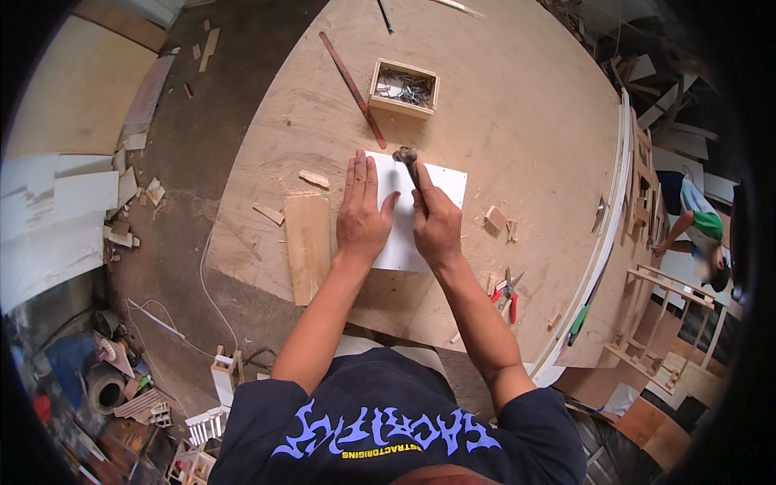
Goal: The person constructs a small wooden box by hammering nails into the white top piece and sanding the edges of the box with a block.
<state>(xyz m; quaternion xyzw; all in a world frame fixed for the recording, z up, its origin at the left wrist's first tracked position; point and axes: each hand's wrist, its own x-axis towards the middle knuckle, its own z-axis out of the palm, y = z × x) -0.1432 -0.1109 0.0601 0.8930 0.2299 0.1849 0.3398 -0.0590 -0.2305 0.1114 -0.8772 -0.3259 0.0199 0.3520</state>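
Observation:
A white rectangular panel [402,242] lies on the plywood table in front of me, with small dark dots along its edges. My left hand [362,218] rests flat along the panel's left side, fingers stretched upward and thumb apart. Gripped in my right hand [438,226] is a hammer [406,155], its dark metal head over the panel's far edge. Whether the head touches the panel I cannot tell. Left of my left hand lies a pale wooden board [308,250]. Beyond the panel stands a small wooden box [400,106] holding many nails or screws.
A reddish flat bar [347,79] lies left of the box. Red-handled cutters [508,296] and a small wood block [496,217] lie to the right. Wood chips dot the table. At the far right, a person [695,212] bends beside a wooden frame [659,323].

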